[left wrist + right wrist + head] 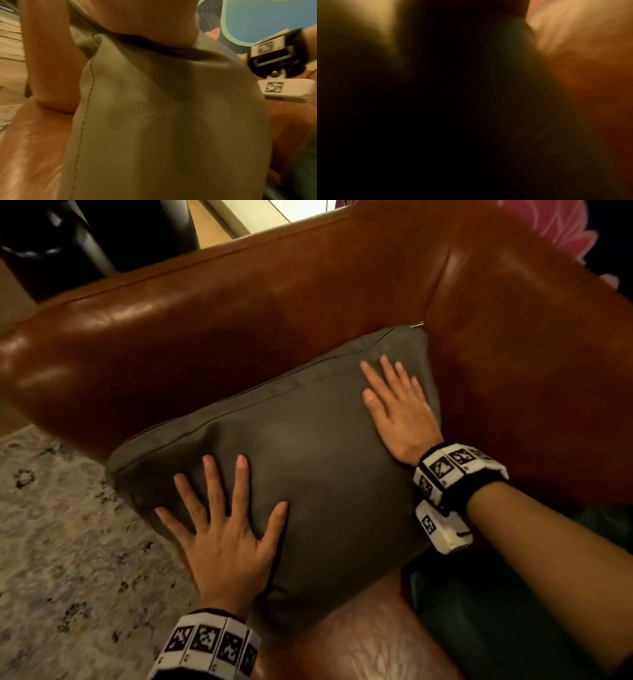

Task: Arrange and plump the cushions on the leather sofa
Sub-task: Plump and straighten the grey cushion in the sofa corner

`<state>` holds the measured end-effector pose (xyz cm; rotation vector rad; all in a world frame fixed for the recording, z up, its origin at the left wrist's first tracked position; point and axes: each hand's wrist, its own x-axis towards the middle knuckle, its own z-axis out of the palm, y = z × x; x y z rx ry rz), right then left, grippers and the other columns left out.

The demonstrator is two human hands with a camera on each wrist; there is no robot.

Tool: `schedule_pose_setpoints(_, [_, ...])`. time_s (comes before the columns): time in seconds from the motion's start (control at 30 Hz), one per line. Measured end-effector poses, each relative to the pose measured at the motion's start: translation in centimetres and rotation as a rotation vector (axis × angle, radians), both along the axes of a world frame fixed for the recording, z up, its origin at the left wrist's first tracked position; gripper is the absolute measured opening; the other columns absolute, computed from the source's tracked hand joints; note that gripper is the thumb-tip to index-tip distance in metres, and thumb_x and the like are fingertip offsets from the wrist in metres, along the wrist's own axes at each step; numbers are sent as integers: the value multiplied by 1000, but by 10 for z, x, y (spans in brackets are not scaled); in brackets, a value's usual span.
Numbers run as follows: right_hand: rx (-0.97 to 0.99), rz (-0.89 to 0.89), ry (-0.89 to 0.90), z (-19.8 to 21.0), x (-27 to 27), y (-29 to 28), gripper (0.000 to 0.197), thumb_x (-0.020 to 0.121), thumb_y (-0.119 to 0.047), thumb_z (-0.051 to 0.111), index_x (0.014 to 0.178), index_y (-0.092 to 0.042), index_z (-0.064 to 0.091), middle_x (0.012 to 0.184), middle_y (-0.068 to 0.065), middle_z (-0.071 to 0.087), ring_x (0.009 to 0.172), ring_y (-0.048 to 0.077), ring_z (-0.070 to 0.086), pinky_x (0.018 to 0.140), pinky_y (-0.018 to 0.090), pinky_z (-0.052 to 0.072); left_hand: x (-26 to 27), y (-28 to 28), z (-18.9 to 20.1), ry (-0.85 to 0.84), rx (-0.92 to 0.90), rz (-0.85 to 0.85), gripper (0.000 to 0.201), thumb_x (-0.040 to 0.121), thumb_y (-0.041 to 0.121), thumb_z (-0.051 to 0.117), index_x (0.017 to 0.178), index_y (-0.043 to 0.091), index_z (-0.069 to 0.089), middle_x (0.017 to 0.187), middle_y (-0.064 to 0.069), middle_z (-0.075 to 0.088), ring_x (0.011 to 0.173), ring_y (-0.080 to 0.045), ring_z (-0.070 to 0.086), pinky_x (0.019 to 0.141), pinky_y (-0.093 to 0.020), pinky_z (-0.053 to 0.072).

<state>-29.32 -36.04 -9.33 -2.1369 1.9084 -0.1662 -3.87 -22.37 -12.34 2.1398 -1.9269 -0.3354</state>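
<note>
A grey-green cushion (308, 474) leans in the corner of the brown leather sofa (205, 320), against the armrest and the backrest. My left hand (222, 529) lies flat on its lower left part with the fingers spread. My right hand (397, 402) presses flat on its upper right part near the sofa corner, fingers straight. In the left wrist view the cushion (171, 121) fills the frame, with my palm (137, 20) pressing on its top and a stitched seam down its left side. The right wrist view is dark and blurred.
A dark green cushion (496, 611) lies on the seat at the right, under my right forearm. A pink patterned cushion (565, 231) shows at the top right. A pale patterned rug (61, 542) covers the floor left of the sofa. Dark furniture (68, 241) stands behind the armrest.
</note>
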Motion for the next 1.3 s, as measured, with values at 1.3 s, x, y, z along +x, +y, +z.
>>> schedule_pose_setpoints(1.3, [-438, -254, -412, -102, 4, 146, 49, 105, -46, 12, 153, -34, 15, 158, -15, 8, 148, -4, -10, 122, 24, -5, -35, 67, -71, -155, -448, -302, 56, 103, 49, 23, 155, 34, 9, 162, 4, 2, 145, -16, 10, 113, -37, 9])
